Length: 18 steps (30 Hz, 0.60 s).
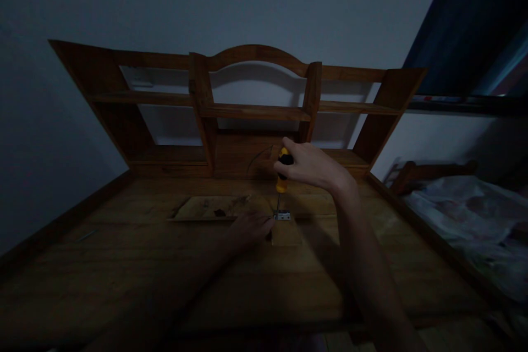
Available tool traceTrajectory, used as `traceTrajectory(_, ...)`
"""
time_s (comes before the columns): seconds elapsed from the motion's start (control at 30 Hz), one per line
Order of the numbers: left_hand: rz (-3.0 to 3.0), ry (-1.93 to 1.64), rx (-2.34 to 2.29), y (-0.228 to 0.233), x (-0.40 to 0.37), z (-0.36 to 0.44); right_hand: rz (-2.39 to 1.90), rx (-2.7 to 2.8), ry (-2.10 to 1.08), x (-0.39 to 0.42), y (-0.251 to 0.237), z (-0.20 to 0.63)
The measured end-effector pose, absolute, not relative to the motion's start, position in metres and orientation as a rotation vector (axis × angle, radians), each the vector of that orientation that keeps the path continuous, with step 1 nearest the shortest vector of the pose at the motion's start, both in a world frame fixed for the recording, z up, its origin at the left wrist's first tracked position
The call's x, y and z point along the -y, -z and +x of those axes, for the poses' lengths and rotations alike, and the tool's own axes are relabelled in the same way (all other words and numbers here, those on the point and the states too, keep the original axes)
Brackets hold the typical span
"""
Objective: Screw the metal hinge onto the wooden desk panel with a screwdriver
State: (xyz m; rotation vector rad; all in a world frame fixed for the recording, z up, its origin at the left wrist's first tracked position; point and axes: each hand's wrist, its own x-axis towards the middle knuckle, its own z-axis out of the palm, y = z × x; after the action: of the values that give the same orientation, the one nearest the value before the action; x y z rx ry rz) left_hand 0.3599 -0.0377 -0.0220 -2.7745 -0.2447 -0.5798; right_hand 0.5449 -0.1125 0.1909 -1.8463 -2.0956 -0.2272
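**Screwdriver upright on a small hinge, dim wooden desk**

Dim light falls on a wooden surface (pixel 124 264) with a shelved hutch (pixel 251 113) at its far edge, set against a pale wall; a bed (pixel 462 214) with light bedding lies to the right.

Right hand (pixel 313 168) is closed round the yellow-and-black handle of a screwdriver (pixel 282 176), held upright with the tip down on a small metal hinge (pixel 282 215) near the middle of the surface. Left hand (pixel 251 228) lies low just left of the hinge, fingers curled beside the shaft tip; whether that grip pinches a screw or only steadies the hinge, I cannot tell in this light. The hinge sits where a flat board (pixel 214 208) on the left meets a small wooden piece (pixel 286 234) on the near side.

To do this well, I judge the shaft should stand straight over the screw head, with firm downward pressure so the tip does not slip out. The left fingers look close to the tip, so they are best kept off to the side. The hinge should lie flat and square before tightening.

No brand, label or writing can be read anywhere.
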Motion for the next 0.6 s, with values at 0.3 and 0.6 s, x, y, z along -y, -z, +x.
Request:
traceTrajectory(0.3,-2.753,0.579,0.287,0.0279,0.0373,0.3599,-1.754,2.114,0.164,0.1110,-0.1882,0.5443)
traceTrajectory(0.6,-2.776,0.573,0.283,0.0250,0.0382,0.3596,-1.732,2.133,0.153,0.1120,-0.1890,0.5443)
